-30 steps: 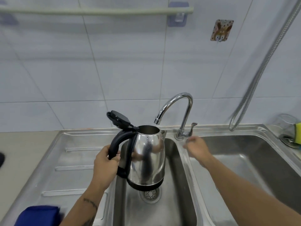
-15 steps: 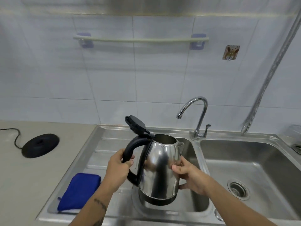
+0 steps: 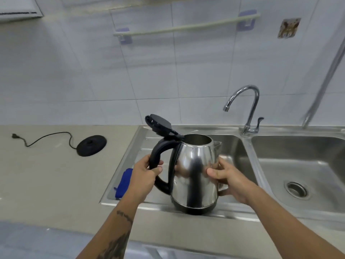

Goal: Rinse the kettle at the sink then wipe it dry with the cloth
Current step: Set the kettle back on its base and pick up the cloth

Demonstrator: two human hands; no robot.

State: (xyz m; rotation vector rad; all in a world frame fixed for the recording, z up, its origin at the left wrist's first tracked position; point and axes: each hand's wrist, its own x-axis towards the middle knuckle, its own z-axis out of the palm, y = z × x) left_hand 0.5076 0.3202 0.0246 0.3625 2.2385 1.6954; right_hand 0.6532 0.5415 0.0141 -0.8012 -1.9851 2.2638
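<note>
I hold a shiny steel kettle (image 3: 194, 171) upright above the front edge of the sink (image 3: 235, 146), its black lid flipped open. My left hand (image 3: 145, 174) is closed around the black handle. My right hand (image 3: 226, 176) clasps the kettle's steel body on the spout side. A blue cloth (image 3: 124, 181) lies on the steel drainboard to the left, partly hidden behind my left wrist. The chrome tap (image 3: 248, 109) stands behind the two basins; no water is visible from it.
The kettle's black base (image 3: 91, 145) with its cord sits on the beige counter at left. A second basin with a drain (image 3: 296, 189) is on the right. A flexible metal hose (image 3: 324, 79) hangs at the far right, and a towel rail (image 3: 186, 27) is on the tiled wall.
My right hand left the tap lever and took hold of the kettle's body. The kettle came back from under the tap toward the sink's front edge, and my view pulled back and left.
</note>
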